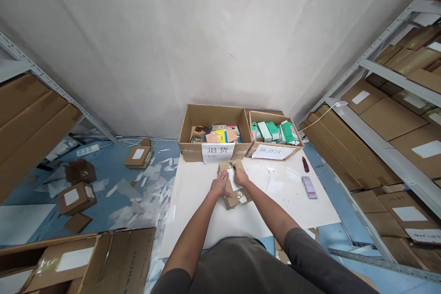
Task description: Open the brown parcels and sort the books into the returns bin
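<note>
A small taped cardboard box (237, 198) with a white label lies on the white table in front of me. My left hand (220, 184) rests on its left side with the fingers stretched out over the top. Close beside it, my right hand (240, 176) is closed over the box's upper right part. Between its fingers shows a slim dark and yellowish tool (233, 166), which looks like a box cutter, mostly hidden by the hand. The tip of this tool is at the tape near the far end of the box.
At the table's back stand an open carton of books (184, 147) and an open carton of green boxes (253, 149). A red and black box cutter (305, 164) lies at the right. Shelves with cartons (389, 117) flank the table; paper scraps (138, 202) litter the floor.
</note>
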{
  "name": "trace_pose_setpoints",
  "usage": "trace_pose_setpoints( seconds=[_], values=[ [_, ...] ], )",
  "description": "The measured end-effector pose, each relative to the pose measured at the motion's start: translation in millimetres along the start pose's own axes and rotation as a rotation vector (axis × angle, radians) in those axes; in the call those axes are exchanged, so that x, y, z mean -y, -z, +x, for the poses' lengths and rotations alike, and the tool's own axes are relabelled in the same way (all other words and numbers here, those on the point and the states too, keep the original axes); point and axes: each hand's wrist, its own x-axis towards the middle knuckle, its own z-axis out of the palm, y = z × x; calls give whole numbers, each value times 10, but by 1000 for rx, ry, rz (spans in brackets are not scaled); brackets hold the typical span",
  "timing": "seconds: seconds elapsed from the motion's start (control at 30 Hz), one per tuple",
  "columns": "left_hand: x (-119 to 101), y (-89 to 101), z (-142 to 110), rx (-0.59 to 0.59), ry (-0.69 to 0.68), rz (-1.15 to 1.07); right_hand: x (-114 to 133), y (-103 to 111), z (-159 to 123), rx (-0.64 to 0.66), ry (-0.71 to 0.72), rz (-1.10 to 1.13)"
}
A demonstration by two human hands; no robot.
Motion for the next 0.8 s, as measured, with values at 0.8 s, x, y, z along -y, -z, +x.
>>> trace_pose_setpoints(
  seconds=[0.8],
  values=[
    [-124,158,-128,49,70,123,471,429,-23,363,-251,-219]
  ],
)
